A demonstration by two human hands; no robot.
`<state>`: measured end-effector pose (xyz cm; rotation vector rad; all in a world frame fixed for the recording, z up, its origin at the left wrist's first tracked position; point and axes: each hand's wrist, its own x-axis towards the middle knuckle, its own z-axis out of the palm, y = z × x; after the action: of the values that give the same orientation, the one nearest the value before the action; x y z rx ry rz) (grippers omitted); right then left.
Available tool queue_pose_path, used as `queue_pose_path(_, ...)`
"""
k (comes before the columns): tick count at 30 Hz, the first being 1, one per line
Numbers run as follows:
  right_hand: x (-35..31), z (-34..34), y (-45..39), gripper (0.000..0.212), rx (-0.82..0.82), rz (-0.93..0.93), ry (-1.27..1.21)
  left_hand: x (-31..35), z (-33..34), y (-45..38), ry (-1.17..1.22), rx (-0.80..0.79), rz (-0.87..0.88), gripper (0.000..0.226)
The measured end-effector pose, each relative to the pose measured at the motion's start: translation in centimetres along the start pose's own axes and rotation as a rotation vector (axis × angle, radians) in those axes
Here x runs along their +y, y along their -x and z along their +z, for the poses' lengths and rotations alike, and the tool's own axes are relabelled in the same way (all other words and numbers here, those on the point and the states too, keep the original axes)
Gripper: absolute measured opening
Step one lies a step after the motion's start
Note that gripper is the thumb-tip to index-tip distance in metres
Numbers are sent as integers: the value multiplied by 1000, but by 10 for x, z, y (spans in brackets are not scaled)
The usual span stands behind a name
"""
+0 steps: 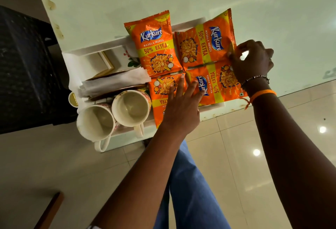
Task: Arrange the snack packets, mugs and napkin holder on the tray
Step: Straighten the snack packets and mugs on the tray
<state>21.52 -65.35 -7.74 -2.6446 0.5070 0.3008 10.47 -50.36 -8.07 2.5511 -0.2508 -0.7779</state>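
Observation:
A white tray (94, 48) lies on the pale table. Several orange snack packets fill its right half: one upright at the back (154, 45), one sideways at the back right (203, 45), one at the front right (216, 85), one at the front middle (160, 90). My left hand (181, 107) rests flat, fingers spread, on the front packets. My right hand (252, 59) pinches the right edge of the back right packet. Two cream mugs (94, 121) (131, 109) stand at the tray's front left. The napkin holder (116, 81) with white napkins sits behind them.
A dark woven chair (23, 69) stands to the left of the table (254, 1). The table's front edge runs just under the tray, with a glossy tiled floor (236, 147) below. A small gold-lidded object (73, 99) sits left of the mugs. My blue trouser leg (190, 192) shows below.

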Motion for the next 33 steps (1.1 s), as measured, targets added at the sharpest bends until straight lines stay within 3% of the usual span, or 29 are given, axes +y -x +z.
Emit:
queue_pose_path(3, -2, -2, 17, 42, 94, -42, 0, -1, -6, 10, 78, 133, 57, 49)
queue_pose_path(6, -8, -4, 46, 40, 231, -127, -42, 1, -11, 37, 317, 317, 35, 29)
queue_pose_path(8, -6, -3, 72, 33, 291, -170, -113, 3, -7, 61, 521, 352, -51, 16)
queue_pose_path(11, 3, 8, 117, 27, 253, -145, -255, -1, 9, 99, 889, 304, -323, 21)
queue_pose_path(15, 23, 31, 156, 28, 199, 90, -390, -27, 36, 144, 1509, 157, -836, 30)
queue_pose_path(19, 33, 49, 155, 37, 135, 510, -724, -72, 49, 171, 1832, 466, -1089, 20)
queue_pose_path(22, 34, 57, 143, 40, 8, 606, -1000, -108, 42, 174, 2064, 653, -1084, 22)
queue_pose_path(25, 31, 62, 134, 39, -51, 547, -1009, -129, 33, 164, 2112, 694, -1028, 31)
queue_pose_path(29, 35, 61, 124, 40, -48, 604, -1007, -133, 29, 154, 1944, 749, -1015, 39)
queue_pose_path(33, 40, 55, 120, 35, -176, 582, -994, -136, 29, 155, 1783, 829, -1001, 37)
